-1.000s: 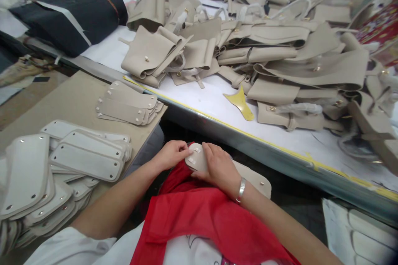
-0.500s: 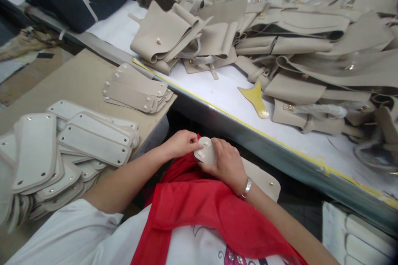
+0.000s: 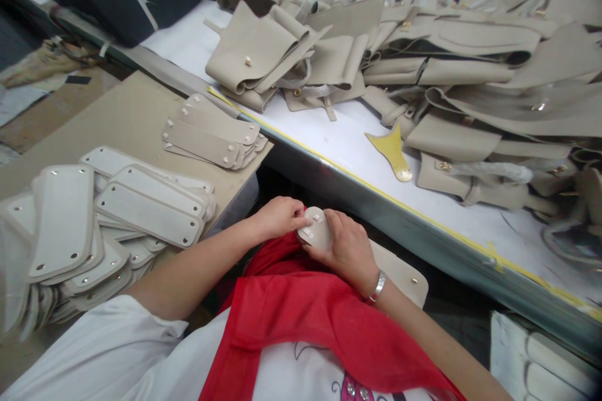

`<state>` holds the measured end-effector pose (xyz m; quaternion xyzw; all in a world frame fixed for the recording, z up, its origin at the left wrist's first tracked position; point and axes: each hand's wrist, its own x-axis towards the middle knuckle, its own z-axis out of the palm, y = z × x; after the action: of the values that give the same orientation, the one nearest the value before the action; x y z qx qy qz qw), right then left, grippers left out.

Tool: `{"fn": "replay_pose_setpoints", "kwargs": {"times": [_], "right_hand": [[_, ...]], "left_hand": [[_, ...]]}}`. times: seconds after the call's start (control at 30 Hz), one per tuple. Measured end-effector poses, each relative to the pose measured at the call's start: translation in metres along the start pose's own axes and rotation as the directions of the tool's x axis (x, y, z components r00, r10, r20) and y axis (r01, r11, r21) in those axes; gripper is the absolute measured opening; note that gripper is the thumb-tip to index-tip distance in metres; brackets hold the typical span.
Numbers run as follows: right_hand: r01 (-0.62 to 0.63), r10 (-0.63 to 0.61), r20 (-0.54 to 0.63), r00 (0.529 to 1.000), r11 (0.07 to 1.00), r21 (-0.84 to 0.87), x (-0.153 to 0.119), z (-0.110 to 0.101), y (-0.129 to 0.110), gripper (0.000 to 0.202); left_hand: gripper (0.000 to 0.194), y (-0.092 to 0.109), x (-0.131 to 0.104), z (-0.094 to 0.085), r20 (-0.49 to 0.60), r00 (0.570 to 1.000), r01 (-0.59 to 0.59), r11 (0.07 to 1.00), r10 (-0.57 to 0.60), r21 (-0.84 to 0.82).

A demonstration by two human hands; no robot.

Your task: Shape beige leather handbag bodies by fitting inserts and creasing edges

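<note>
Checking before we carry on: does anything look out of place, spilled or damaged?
The yellow piece lies on the white table, its colour and forked shape unlike the beige bags beside it. The pale panels at left form a loose, uneven pile. No spill is visible, nor damage on what shows of the held panel.

The head view looks forward and down from close above the fingers [image 3: 339, 224].

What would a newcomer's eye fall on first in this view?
Probably the bright red cloth across the person's front; just beyond it, the right hand holds a beige panel, with the left hand at its rounded end. Next, likely the heap of beige leather-like pieces at upper right, with a yellow piece near its front edge.
</note>
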<state>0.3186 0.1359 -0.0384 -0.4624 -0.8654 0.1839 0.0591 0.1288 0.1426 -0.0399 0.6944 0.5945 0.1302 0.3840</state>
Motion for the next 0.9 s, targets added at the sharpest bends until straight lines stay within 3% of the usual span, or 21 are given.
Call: {"fn": "replay_pose_setpoints", "kwargs": {"times": [0.17, 0.33, 0.53, 0.67, 0.77, 0.83, 0.9], "right_hand": [[0.02, -0.022, 0.057, 0.998, 0.999, 0.042, 0.0, -0.009, 0.003, 0.071], [-0.102, 0.091, 0.18, 0.979, 0.993, 0.052, 0.005, -0.02, 0.007, 0.045], [-0.13, 0.127, 0.312, 0.941, 0.991, -0.014, 0.016, -0.022, 0.009, 0.045], [-0.071, 0.08, 0.209, 0.975, 0.996, -0.049, 0.003, -0.023, 0.018, 0.051], [0.018, -0.007, 0.105, 0.994, 0.995, -0.099, -0.022, -0.023, 0.028, 0.059], [0.046, -0.035, 0.078, 0.996, 0.988, -0.145, -0.038, -0.023, 0.034, 0.066], [0.049, -0.038, 0.061, 0.997, 0.982, -0.183, -0.05, -0.022, 0.037, 0.072]], "left_hand": [[0.033, -0.003, -0.001, 0.002, 0.042, 0.999, -0.006, 0.999, 0.008, -0.049], [0.03, -0.008, -0.003, 0.007, 0.06, 0.997, -0.03, 0.991, 0.038, -0.129], [0.027, -0.008, 0.003, 0.004, 0.128, 0.99, -0.052, 0.993, 0.065, -0.101], [0.022, -0.002, 0.006, -0.009, 0.148, 0.987, -0.076, 0.996, 0.068, 0.053], [0.045, 0.004, 0.008, -0.019, 0.07, 0.985, -0.169, 0.966, 0.158, 0.196], [0.065, 0.01, 0.009, -0.019, 0.061, 0.952, -0.303, 0.91, 0.299, 0.283], [0.078, 0.019, 0.012, -0.011, 0.151, 0.884, -0.467, 0.816, 0.443, 0.339]]}}
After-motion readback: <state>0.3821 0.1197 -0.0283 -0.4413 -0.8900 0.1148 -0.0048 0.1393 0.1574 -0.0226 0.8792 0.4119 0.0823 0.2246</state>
